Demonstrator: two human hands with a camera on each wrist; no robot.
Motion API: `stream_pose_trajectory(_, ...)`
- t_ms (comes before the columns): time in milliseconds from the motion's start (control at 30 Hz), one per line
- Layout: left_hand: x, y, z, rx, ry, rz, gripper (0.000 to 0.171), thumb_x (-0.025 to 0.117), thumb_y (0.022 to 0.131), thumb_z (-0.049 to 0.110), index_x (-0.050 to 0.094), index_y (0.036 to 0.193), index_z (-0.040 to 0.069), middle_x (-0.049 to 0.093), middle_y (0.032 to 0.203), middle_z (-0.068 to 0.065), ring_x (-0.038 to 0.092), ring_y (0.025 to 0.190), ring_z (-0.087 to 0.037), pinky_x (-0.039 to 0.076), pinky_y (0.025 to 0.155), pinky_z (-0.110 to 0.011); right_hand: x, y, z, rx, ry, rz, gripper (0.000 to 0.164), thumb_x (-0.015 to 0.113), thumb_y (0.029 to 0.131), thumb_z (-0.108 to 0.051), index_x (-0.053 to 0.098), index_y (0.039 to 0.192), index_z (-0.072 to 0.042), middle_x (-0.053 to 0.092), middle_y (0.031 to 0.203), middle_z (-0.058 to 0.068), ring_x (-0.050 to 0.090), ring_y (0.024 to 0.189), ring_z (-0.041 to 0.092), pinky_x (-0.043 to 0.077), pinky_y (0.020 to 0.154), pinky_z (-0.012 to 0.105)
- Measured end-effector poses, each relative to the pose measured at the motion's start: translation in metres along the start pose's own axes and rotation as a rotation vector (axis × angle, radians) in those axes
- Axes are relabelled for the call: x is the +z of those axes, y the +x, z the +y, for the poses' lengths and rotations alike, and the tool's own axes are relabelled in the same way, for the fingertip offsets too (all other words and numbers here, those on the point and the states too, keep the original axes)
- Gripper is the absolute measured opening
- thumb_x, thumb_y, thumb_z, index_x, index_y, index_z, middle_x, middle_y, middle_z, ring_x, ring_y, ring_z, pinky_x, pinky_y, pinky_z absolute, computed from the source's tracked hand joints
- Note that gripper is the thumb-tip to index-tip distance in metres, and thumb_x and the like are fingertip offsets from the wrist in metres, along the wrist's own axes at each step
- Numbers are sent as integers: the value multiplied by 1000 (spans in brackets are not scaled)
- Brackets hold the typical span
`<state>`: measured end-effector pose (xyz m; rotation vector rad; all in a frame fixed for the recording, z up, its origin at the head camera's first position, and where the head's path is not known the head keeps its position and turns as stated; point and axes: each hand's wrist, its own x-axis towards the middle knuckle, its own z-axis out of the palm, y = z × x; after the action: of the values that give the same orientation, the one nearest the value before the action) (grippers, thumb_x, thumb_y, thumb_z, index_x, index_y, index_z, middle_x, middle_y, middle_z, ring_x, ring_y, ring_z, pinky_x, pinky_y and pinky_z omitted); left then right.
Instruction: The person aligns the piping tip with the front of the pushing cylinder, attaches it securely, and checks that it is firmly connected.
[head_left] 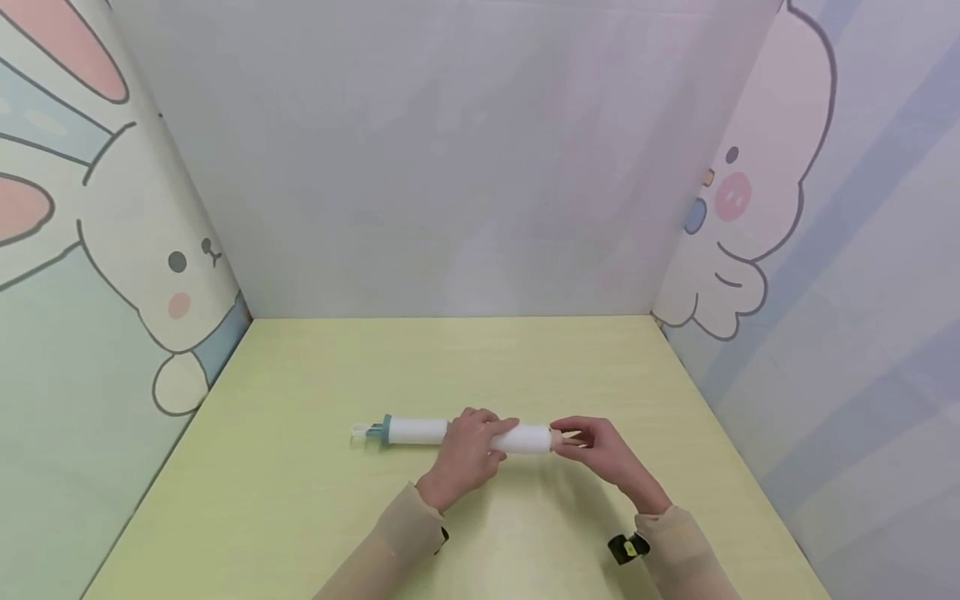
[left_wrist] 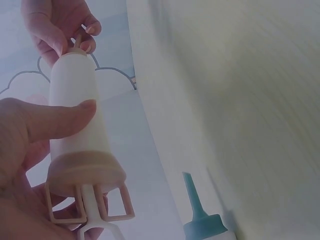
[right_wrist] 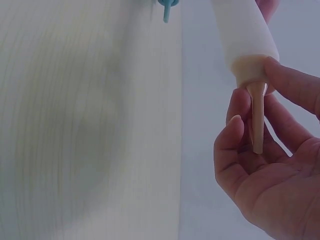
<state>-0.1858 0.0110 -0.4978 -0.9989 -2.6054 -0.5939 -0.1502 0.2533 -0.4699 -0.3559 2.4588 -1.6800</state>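
My left hand (head_left: 467, 454) grips the barrel of a white piping syringe (head_left: 523, 437), thumb across it in the left wrist view. That syringe has a beige collar (left_wrist: 87, 172) with square finger loops and a white plunger handle (left_wrist: 90, 202). At its other end, my right hand (head_left: 606, 454) holds the beige nozzle cap (right_wrist: 250, 70) with thumb and fingers. The thin beige tip (right_wrist: 257, 120) points out over the right palm. To the left in the head view lies a second white syringe (head_left: 417, 431) with teal fittings; its teal nozzle (left_wrist: 205, 225) shows in the left wrist view.
The pale yellow table (head_left: 322, 517) spreads under both hands. A plain grey-white back wall (head_left: 450, 167) rises behind it. Side panels with a cartoon rabbit (head_left: 150, 267) and a pink-cheeked figure (head_left: 765, 167) stand left and right.
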Motion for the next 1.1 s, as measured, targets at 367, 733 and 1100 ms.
stream_pose_trajectory(367, -2, -2, -1, 5, 0, -5, 48, 82, 72, 16, 69, 118, 21, 66, 101, -4, 57, 91, -26, 47, 76, -40, 2, 6, 30, 26, 8, 20, 31, 70, 87, -12, 65, 115, 1, 64, 112, 16, 66, 90, 25, 52, 76, 32)
stream_pose_trajectory(733, -3, -2, -2, -15, -10, -22, 48, 82, 73, 16, 69, 119, 21, 66, 103, -4, 57, 93, -27, 47, 78, -42, 3, 9, 31, 65, -48, 24, 29, 65, 92, -20, 63, 115, -2, 67, 99, 9, 63, 88, 37, 49, 72, 49)
stream_pose_trajectory(1100, -1, -2, -4, -2, -5, -3, 49, 83, 71, 16, 70, 118, 20, 66, 102, -4, 57, 93, -27, 47, 78, -41, 5, 8, 20, 57, -65, 6, 23, 60, 95, -21, 65, 109, -3, 66, 95, 8, 63, 84, 32, 49, 70, 49)
